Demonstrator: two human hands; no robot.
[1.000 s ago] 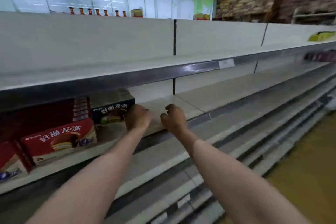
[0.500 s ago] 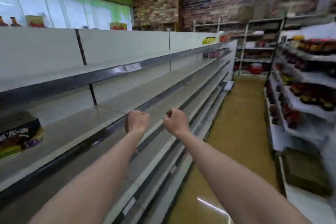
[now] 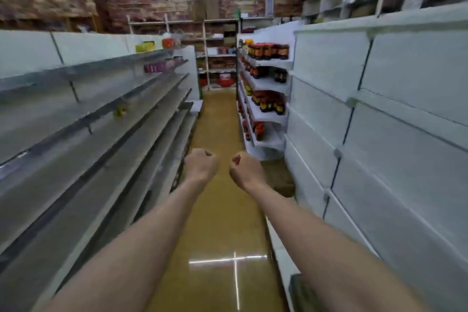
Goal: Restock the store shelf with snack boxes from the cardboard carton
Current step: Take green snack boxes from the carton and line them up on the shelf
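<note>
Grip: left hand (image 3: 201, 166) and right hand (image 3: 245, 171) both curled into loose fists, holding nothing | Snack boxes, carton: neither in view | Shelf (image 3: 83, 119) on the left bare | Step: likely between boxes, facing down the aisle | Next: find carton, take 1 box.
</note>
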